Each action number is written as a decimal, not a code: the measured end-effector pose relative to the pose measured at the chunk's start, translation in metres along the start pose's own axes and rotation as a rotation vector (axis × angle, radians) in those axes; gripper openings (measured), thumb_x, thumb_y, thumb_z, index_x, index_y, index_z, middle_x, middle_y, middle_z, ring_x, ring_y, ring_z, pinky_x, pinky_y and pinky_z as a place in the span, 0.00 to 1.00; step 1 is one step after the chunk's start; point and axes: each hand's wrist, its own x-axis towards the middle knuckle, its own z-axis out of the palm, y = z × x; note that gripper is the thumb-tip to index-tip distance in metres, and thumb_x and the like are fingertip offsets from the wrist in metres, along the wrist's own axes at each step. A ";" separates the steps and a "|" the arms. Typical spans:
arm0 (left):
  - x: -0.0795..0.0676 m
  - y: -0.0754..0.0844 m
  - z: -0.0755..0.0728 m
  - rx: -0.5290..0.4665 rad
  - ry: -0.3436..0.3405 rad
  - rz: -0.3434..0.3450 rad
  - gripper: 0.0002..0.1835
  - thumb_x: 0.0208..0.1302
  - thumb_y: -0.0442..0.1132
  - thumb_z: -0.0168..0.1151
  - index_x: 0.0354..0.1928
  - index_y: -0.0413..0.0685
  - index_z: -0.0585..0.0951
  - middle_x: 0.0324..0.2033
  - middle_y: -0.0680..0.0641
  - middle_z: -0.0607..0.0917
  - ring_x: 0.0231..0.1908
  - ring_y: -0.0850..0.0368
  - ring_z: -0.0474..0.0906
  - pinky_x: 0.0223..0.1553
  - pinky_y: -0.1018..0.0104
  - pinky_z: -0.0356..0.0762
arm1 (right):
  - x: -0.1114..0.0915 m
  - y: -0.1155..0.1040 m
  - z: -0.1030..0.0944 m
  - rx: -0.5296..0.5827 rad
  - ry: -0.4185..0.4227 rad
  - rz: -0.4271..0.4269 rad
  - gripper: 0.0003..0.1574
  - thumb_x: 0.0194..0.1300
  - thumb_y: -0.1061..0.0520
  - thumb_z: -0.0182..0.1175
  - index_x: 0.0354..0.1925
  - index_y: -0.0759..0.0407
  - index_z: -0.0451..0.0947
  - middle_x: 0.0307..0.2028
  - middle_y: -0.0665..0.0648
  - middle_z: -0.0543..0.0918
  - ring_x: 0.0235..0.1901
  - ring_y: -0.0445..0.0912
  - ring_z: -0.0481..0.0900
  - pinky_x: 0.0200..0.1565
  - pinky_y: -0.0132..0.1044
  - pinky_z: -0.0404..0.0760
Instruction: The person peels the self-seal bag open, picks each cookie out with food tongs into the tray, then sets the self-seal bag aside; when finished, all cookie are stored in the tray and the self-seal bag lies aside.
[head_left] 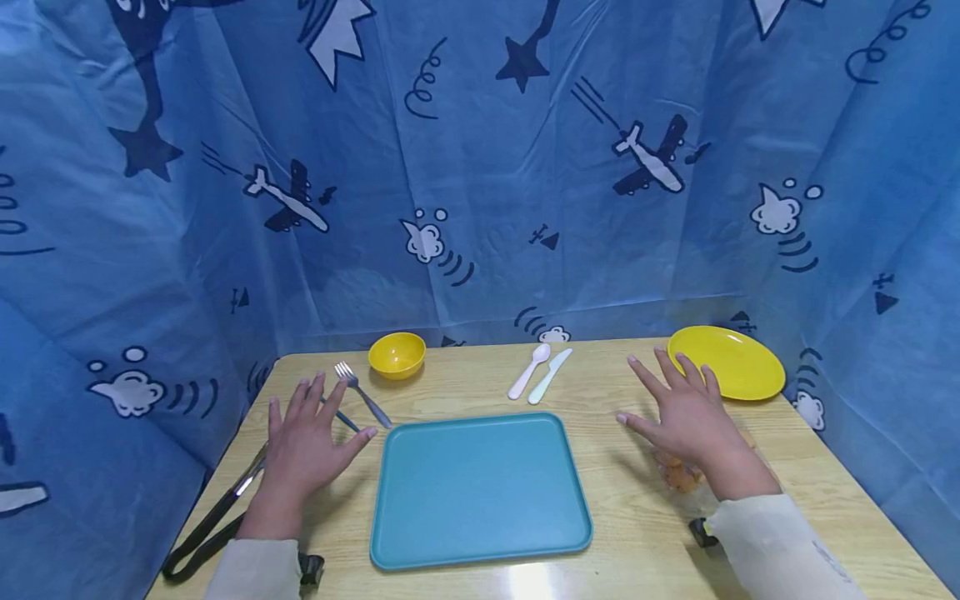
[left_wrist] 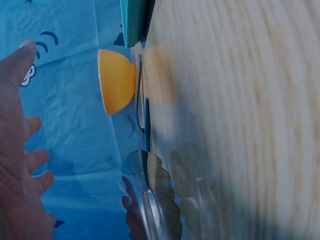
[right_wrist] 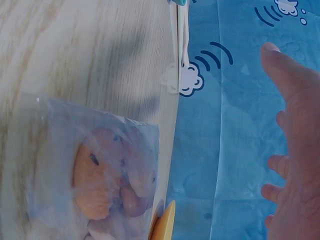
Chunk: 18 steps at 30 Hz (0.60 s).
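Note:
Fingers spread, my left hand (head_left: 303, 446) hovers over the left side of the table and holds nothing. Beneath it lie black-handled metal tongs (head_left: 243, 483), their scalloped tips (left_wrist: 162, 195) showing in the left wrist view. A fork (head_left: 363, 395) and a thin dark teal utensil (head_left: 347, 420), partly hidden by the fingers, lie beyond. My right hand (head_left: 693, 425), also spread and holding nothing, hovers above a clear plastic bag (right_wrist: 100, 170) of orange-brown pieces, whose kind I cannot tell. Between the hands lies a teal tray (head_left: 480, 492) with nothing on it.
A yellow bowl (head_left: 397, 356) stands near the back left edge. Behind the tray lie a pink spoon (head_left: 529, 372) and a pale green knife (head_left: 550, 377). At the back right is a yellow oval plate (head_left: 727, 362). A blue printed curtain (head_left: 480, 183) surrounds the table's back and sides.

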 end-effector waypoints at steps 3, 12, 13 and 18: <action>0.000 0.000 0.000 -0.004 -0.002 -0.002 0.54 0.60 0.82 0.48 0.81 0.58 0.57 0.79 0.37 0.55 0.79 0.33 0.47 0.72 0.25 0.34 | 0.001 -0.001 -0.001 0.002 -0.001 0.000 0.62 0.61 0.12 0.45 0.82 0.35 0.42 0.81 0.67 0.44 0.77 0.72 0.41 0.71 0.74 0.34; 0.000 0.001 -0.005 -0.043 -0.019 0.008 0.54 0.62 0.80 0.51 0.81 0.55 0.57 0.79 0.36 0.55 0.78 0.32 0.47 0.73 0.28 0.40 | -0.002 -0.005 -0.004 0.032 0.001 -0.005 0.63 0.61 0.14 0.48 0.83 0.37 0.43 0.81 0.68 0.45 0.77 0.73 0.42 0.71 0.74 0.36; 0.000 0.001 -0.005 -0.055 -0.022 0.010 0.54 0.62 0.79 0.52 0.81 0.54 0.57 0.79 0.35 0.55 0.78 0.32 0.48 0.73 0.28 0.42 | -0.002 -0.005 -0.005 0.043 -0.001 -0.006 0.63 0.61 0.14 0.48 0.83 0.38 0.42 0.81 0.68 0.44 0.77 0.73 0.42 0.71 0.75 0.36; 0.000 0.013 -0.009 -0.148 -0.061 0.003 0.53 0.65 0.74 0.56 0.81 0.49 0.56 0.79 0.34 0.55 0.76 0.30 0.51 0.73 0.30 0.48 | -0.006 -0.002 -0.009 0.116 -0.020 -0.018 0.63 0.63 0.18 0.54 0.83 0.39 0.42 0.81 0.68 0.45 0.77 0.72 0.42 0.71 0.74 0.40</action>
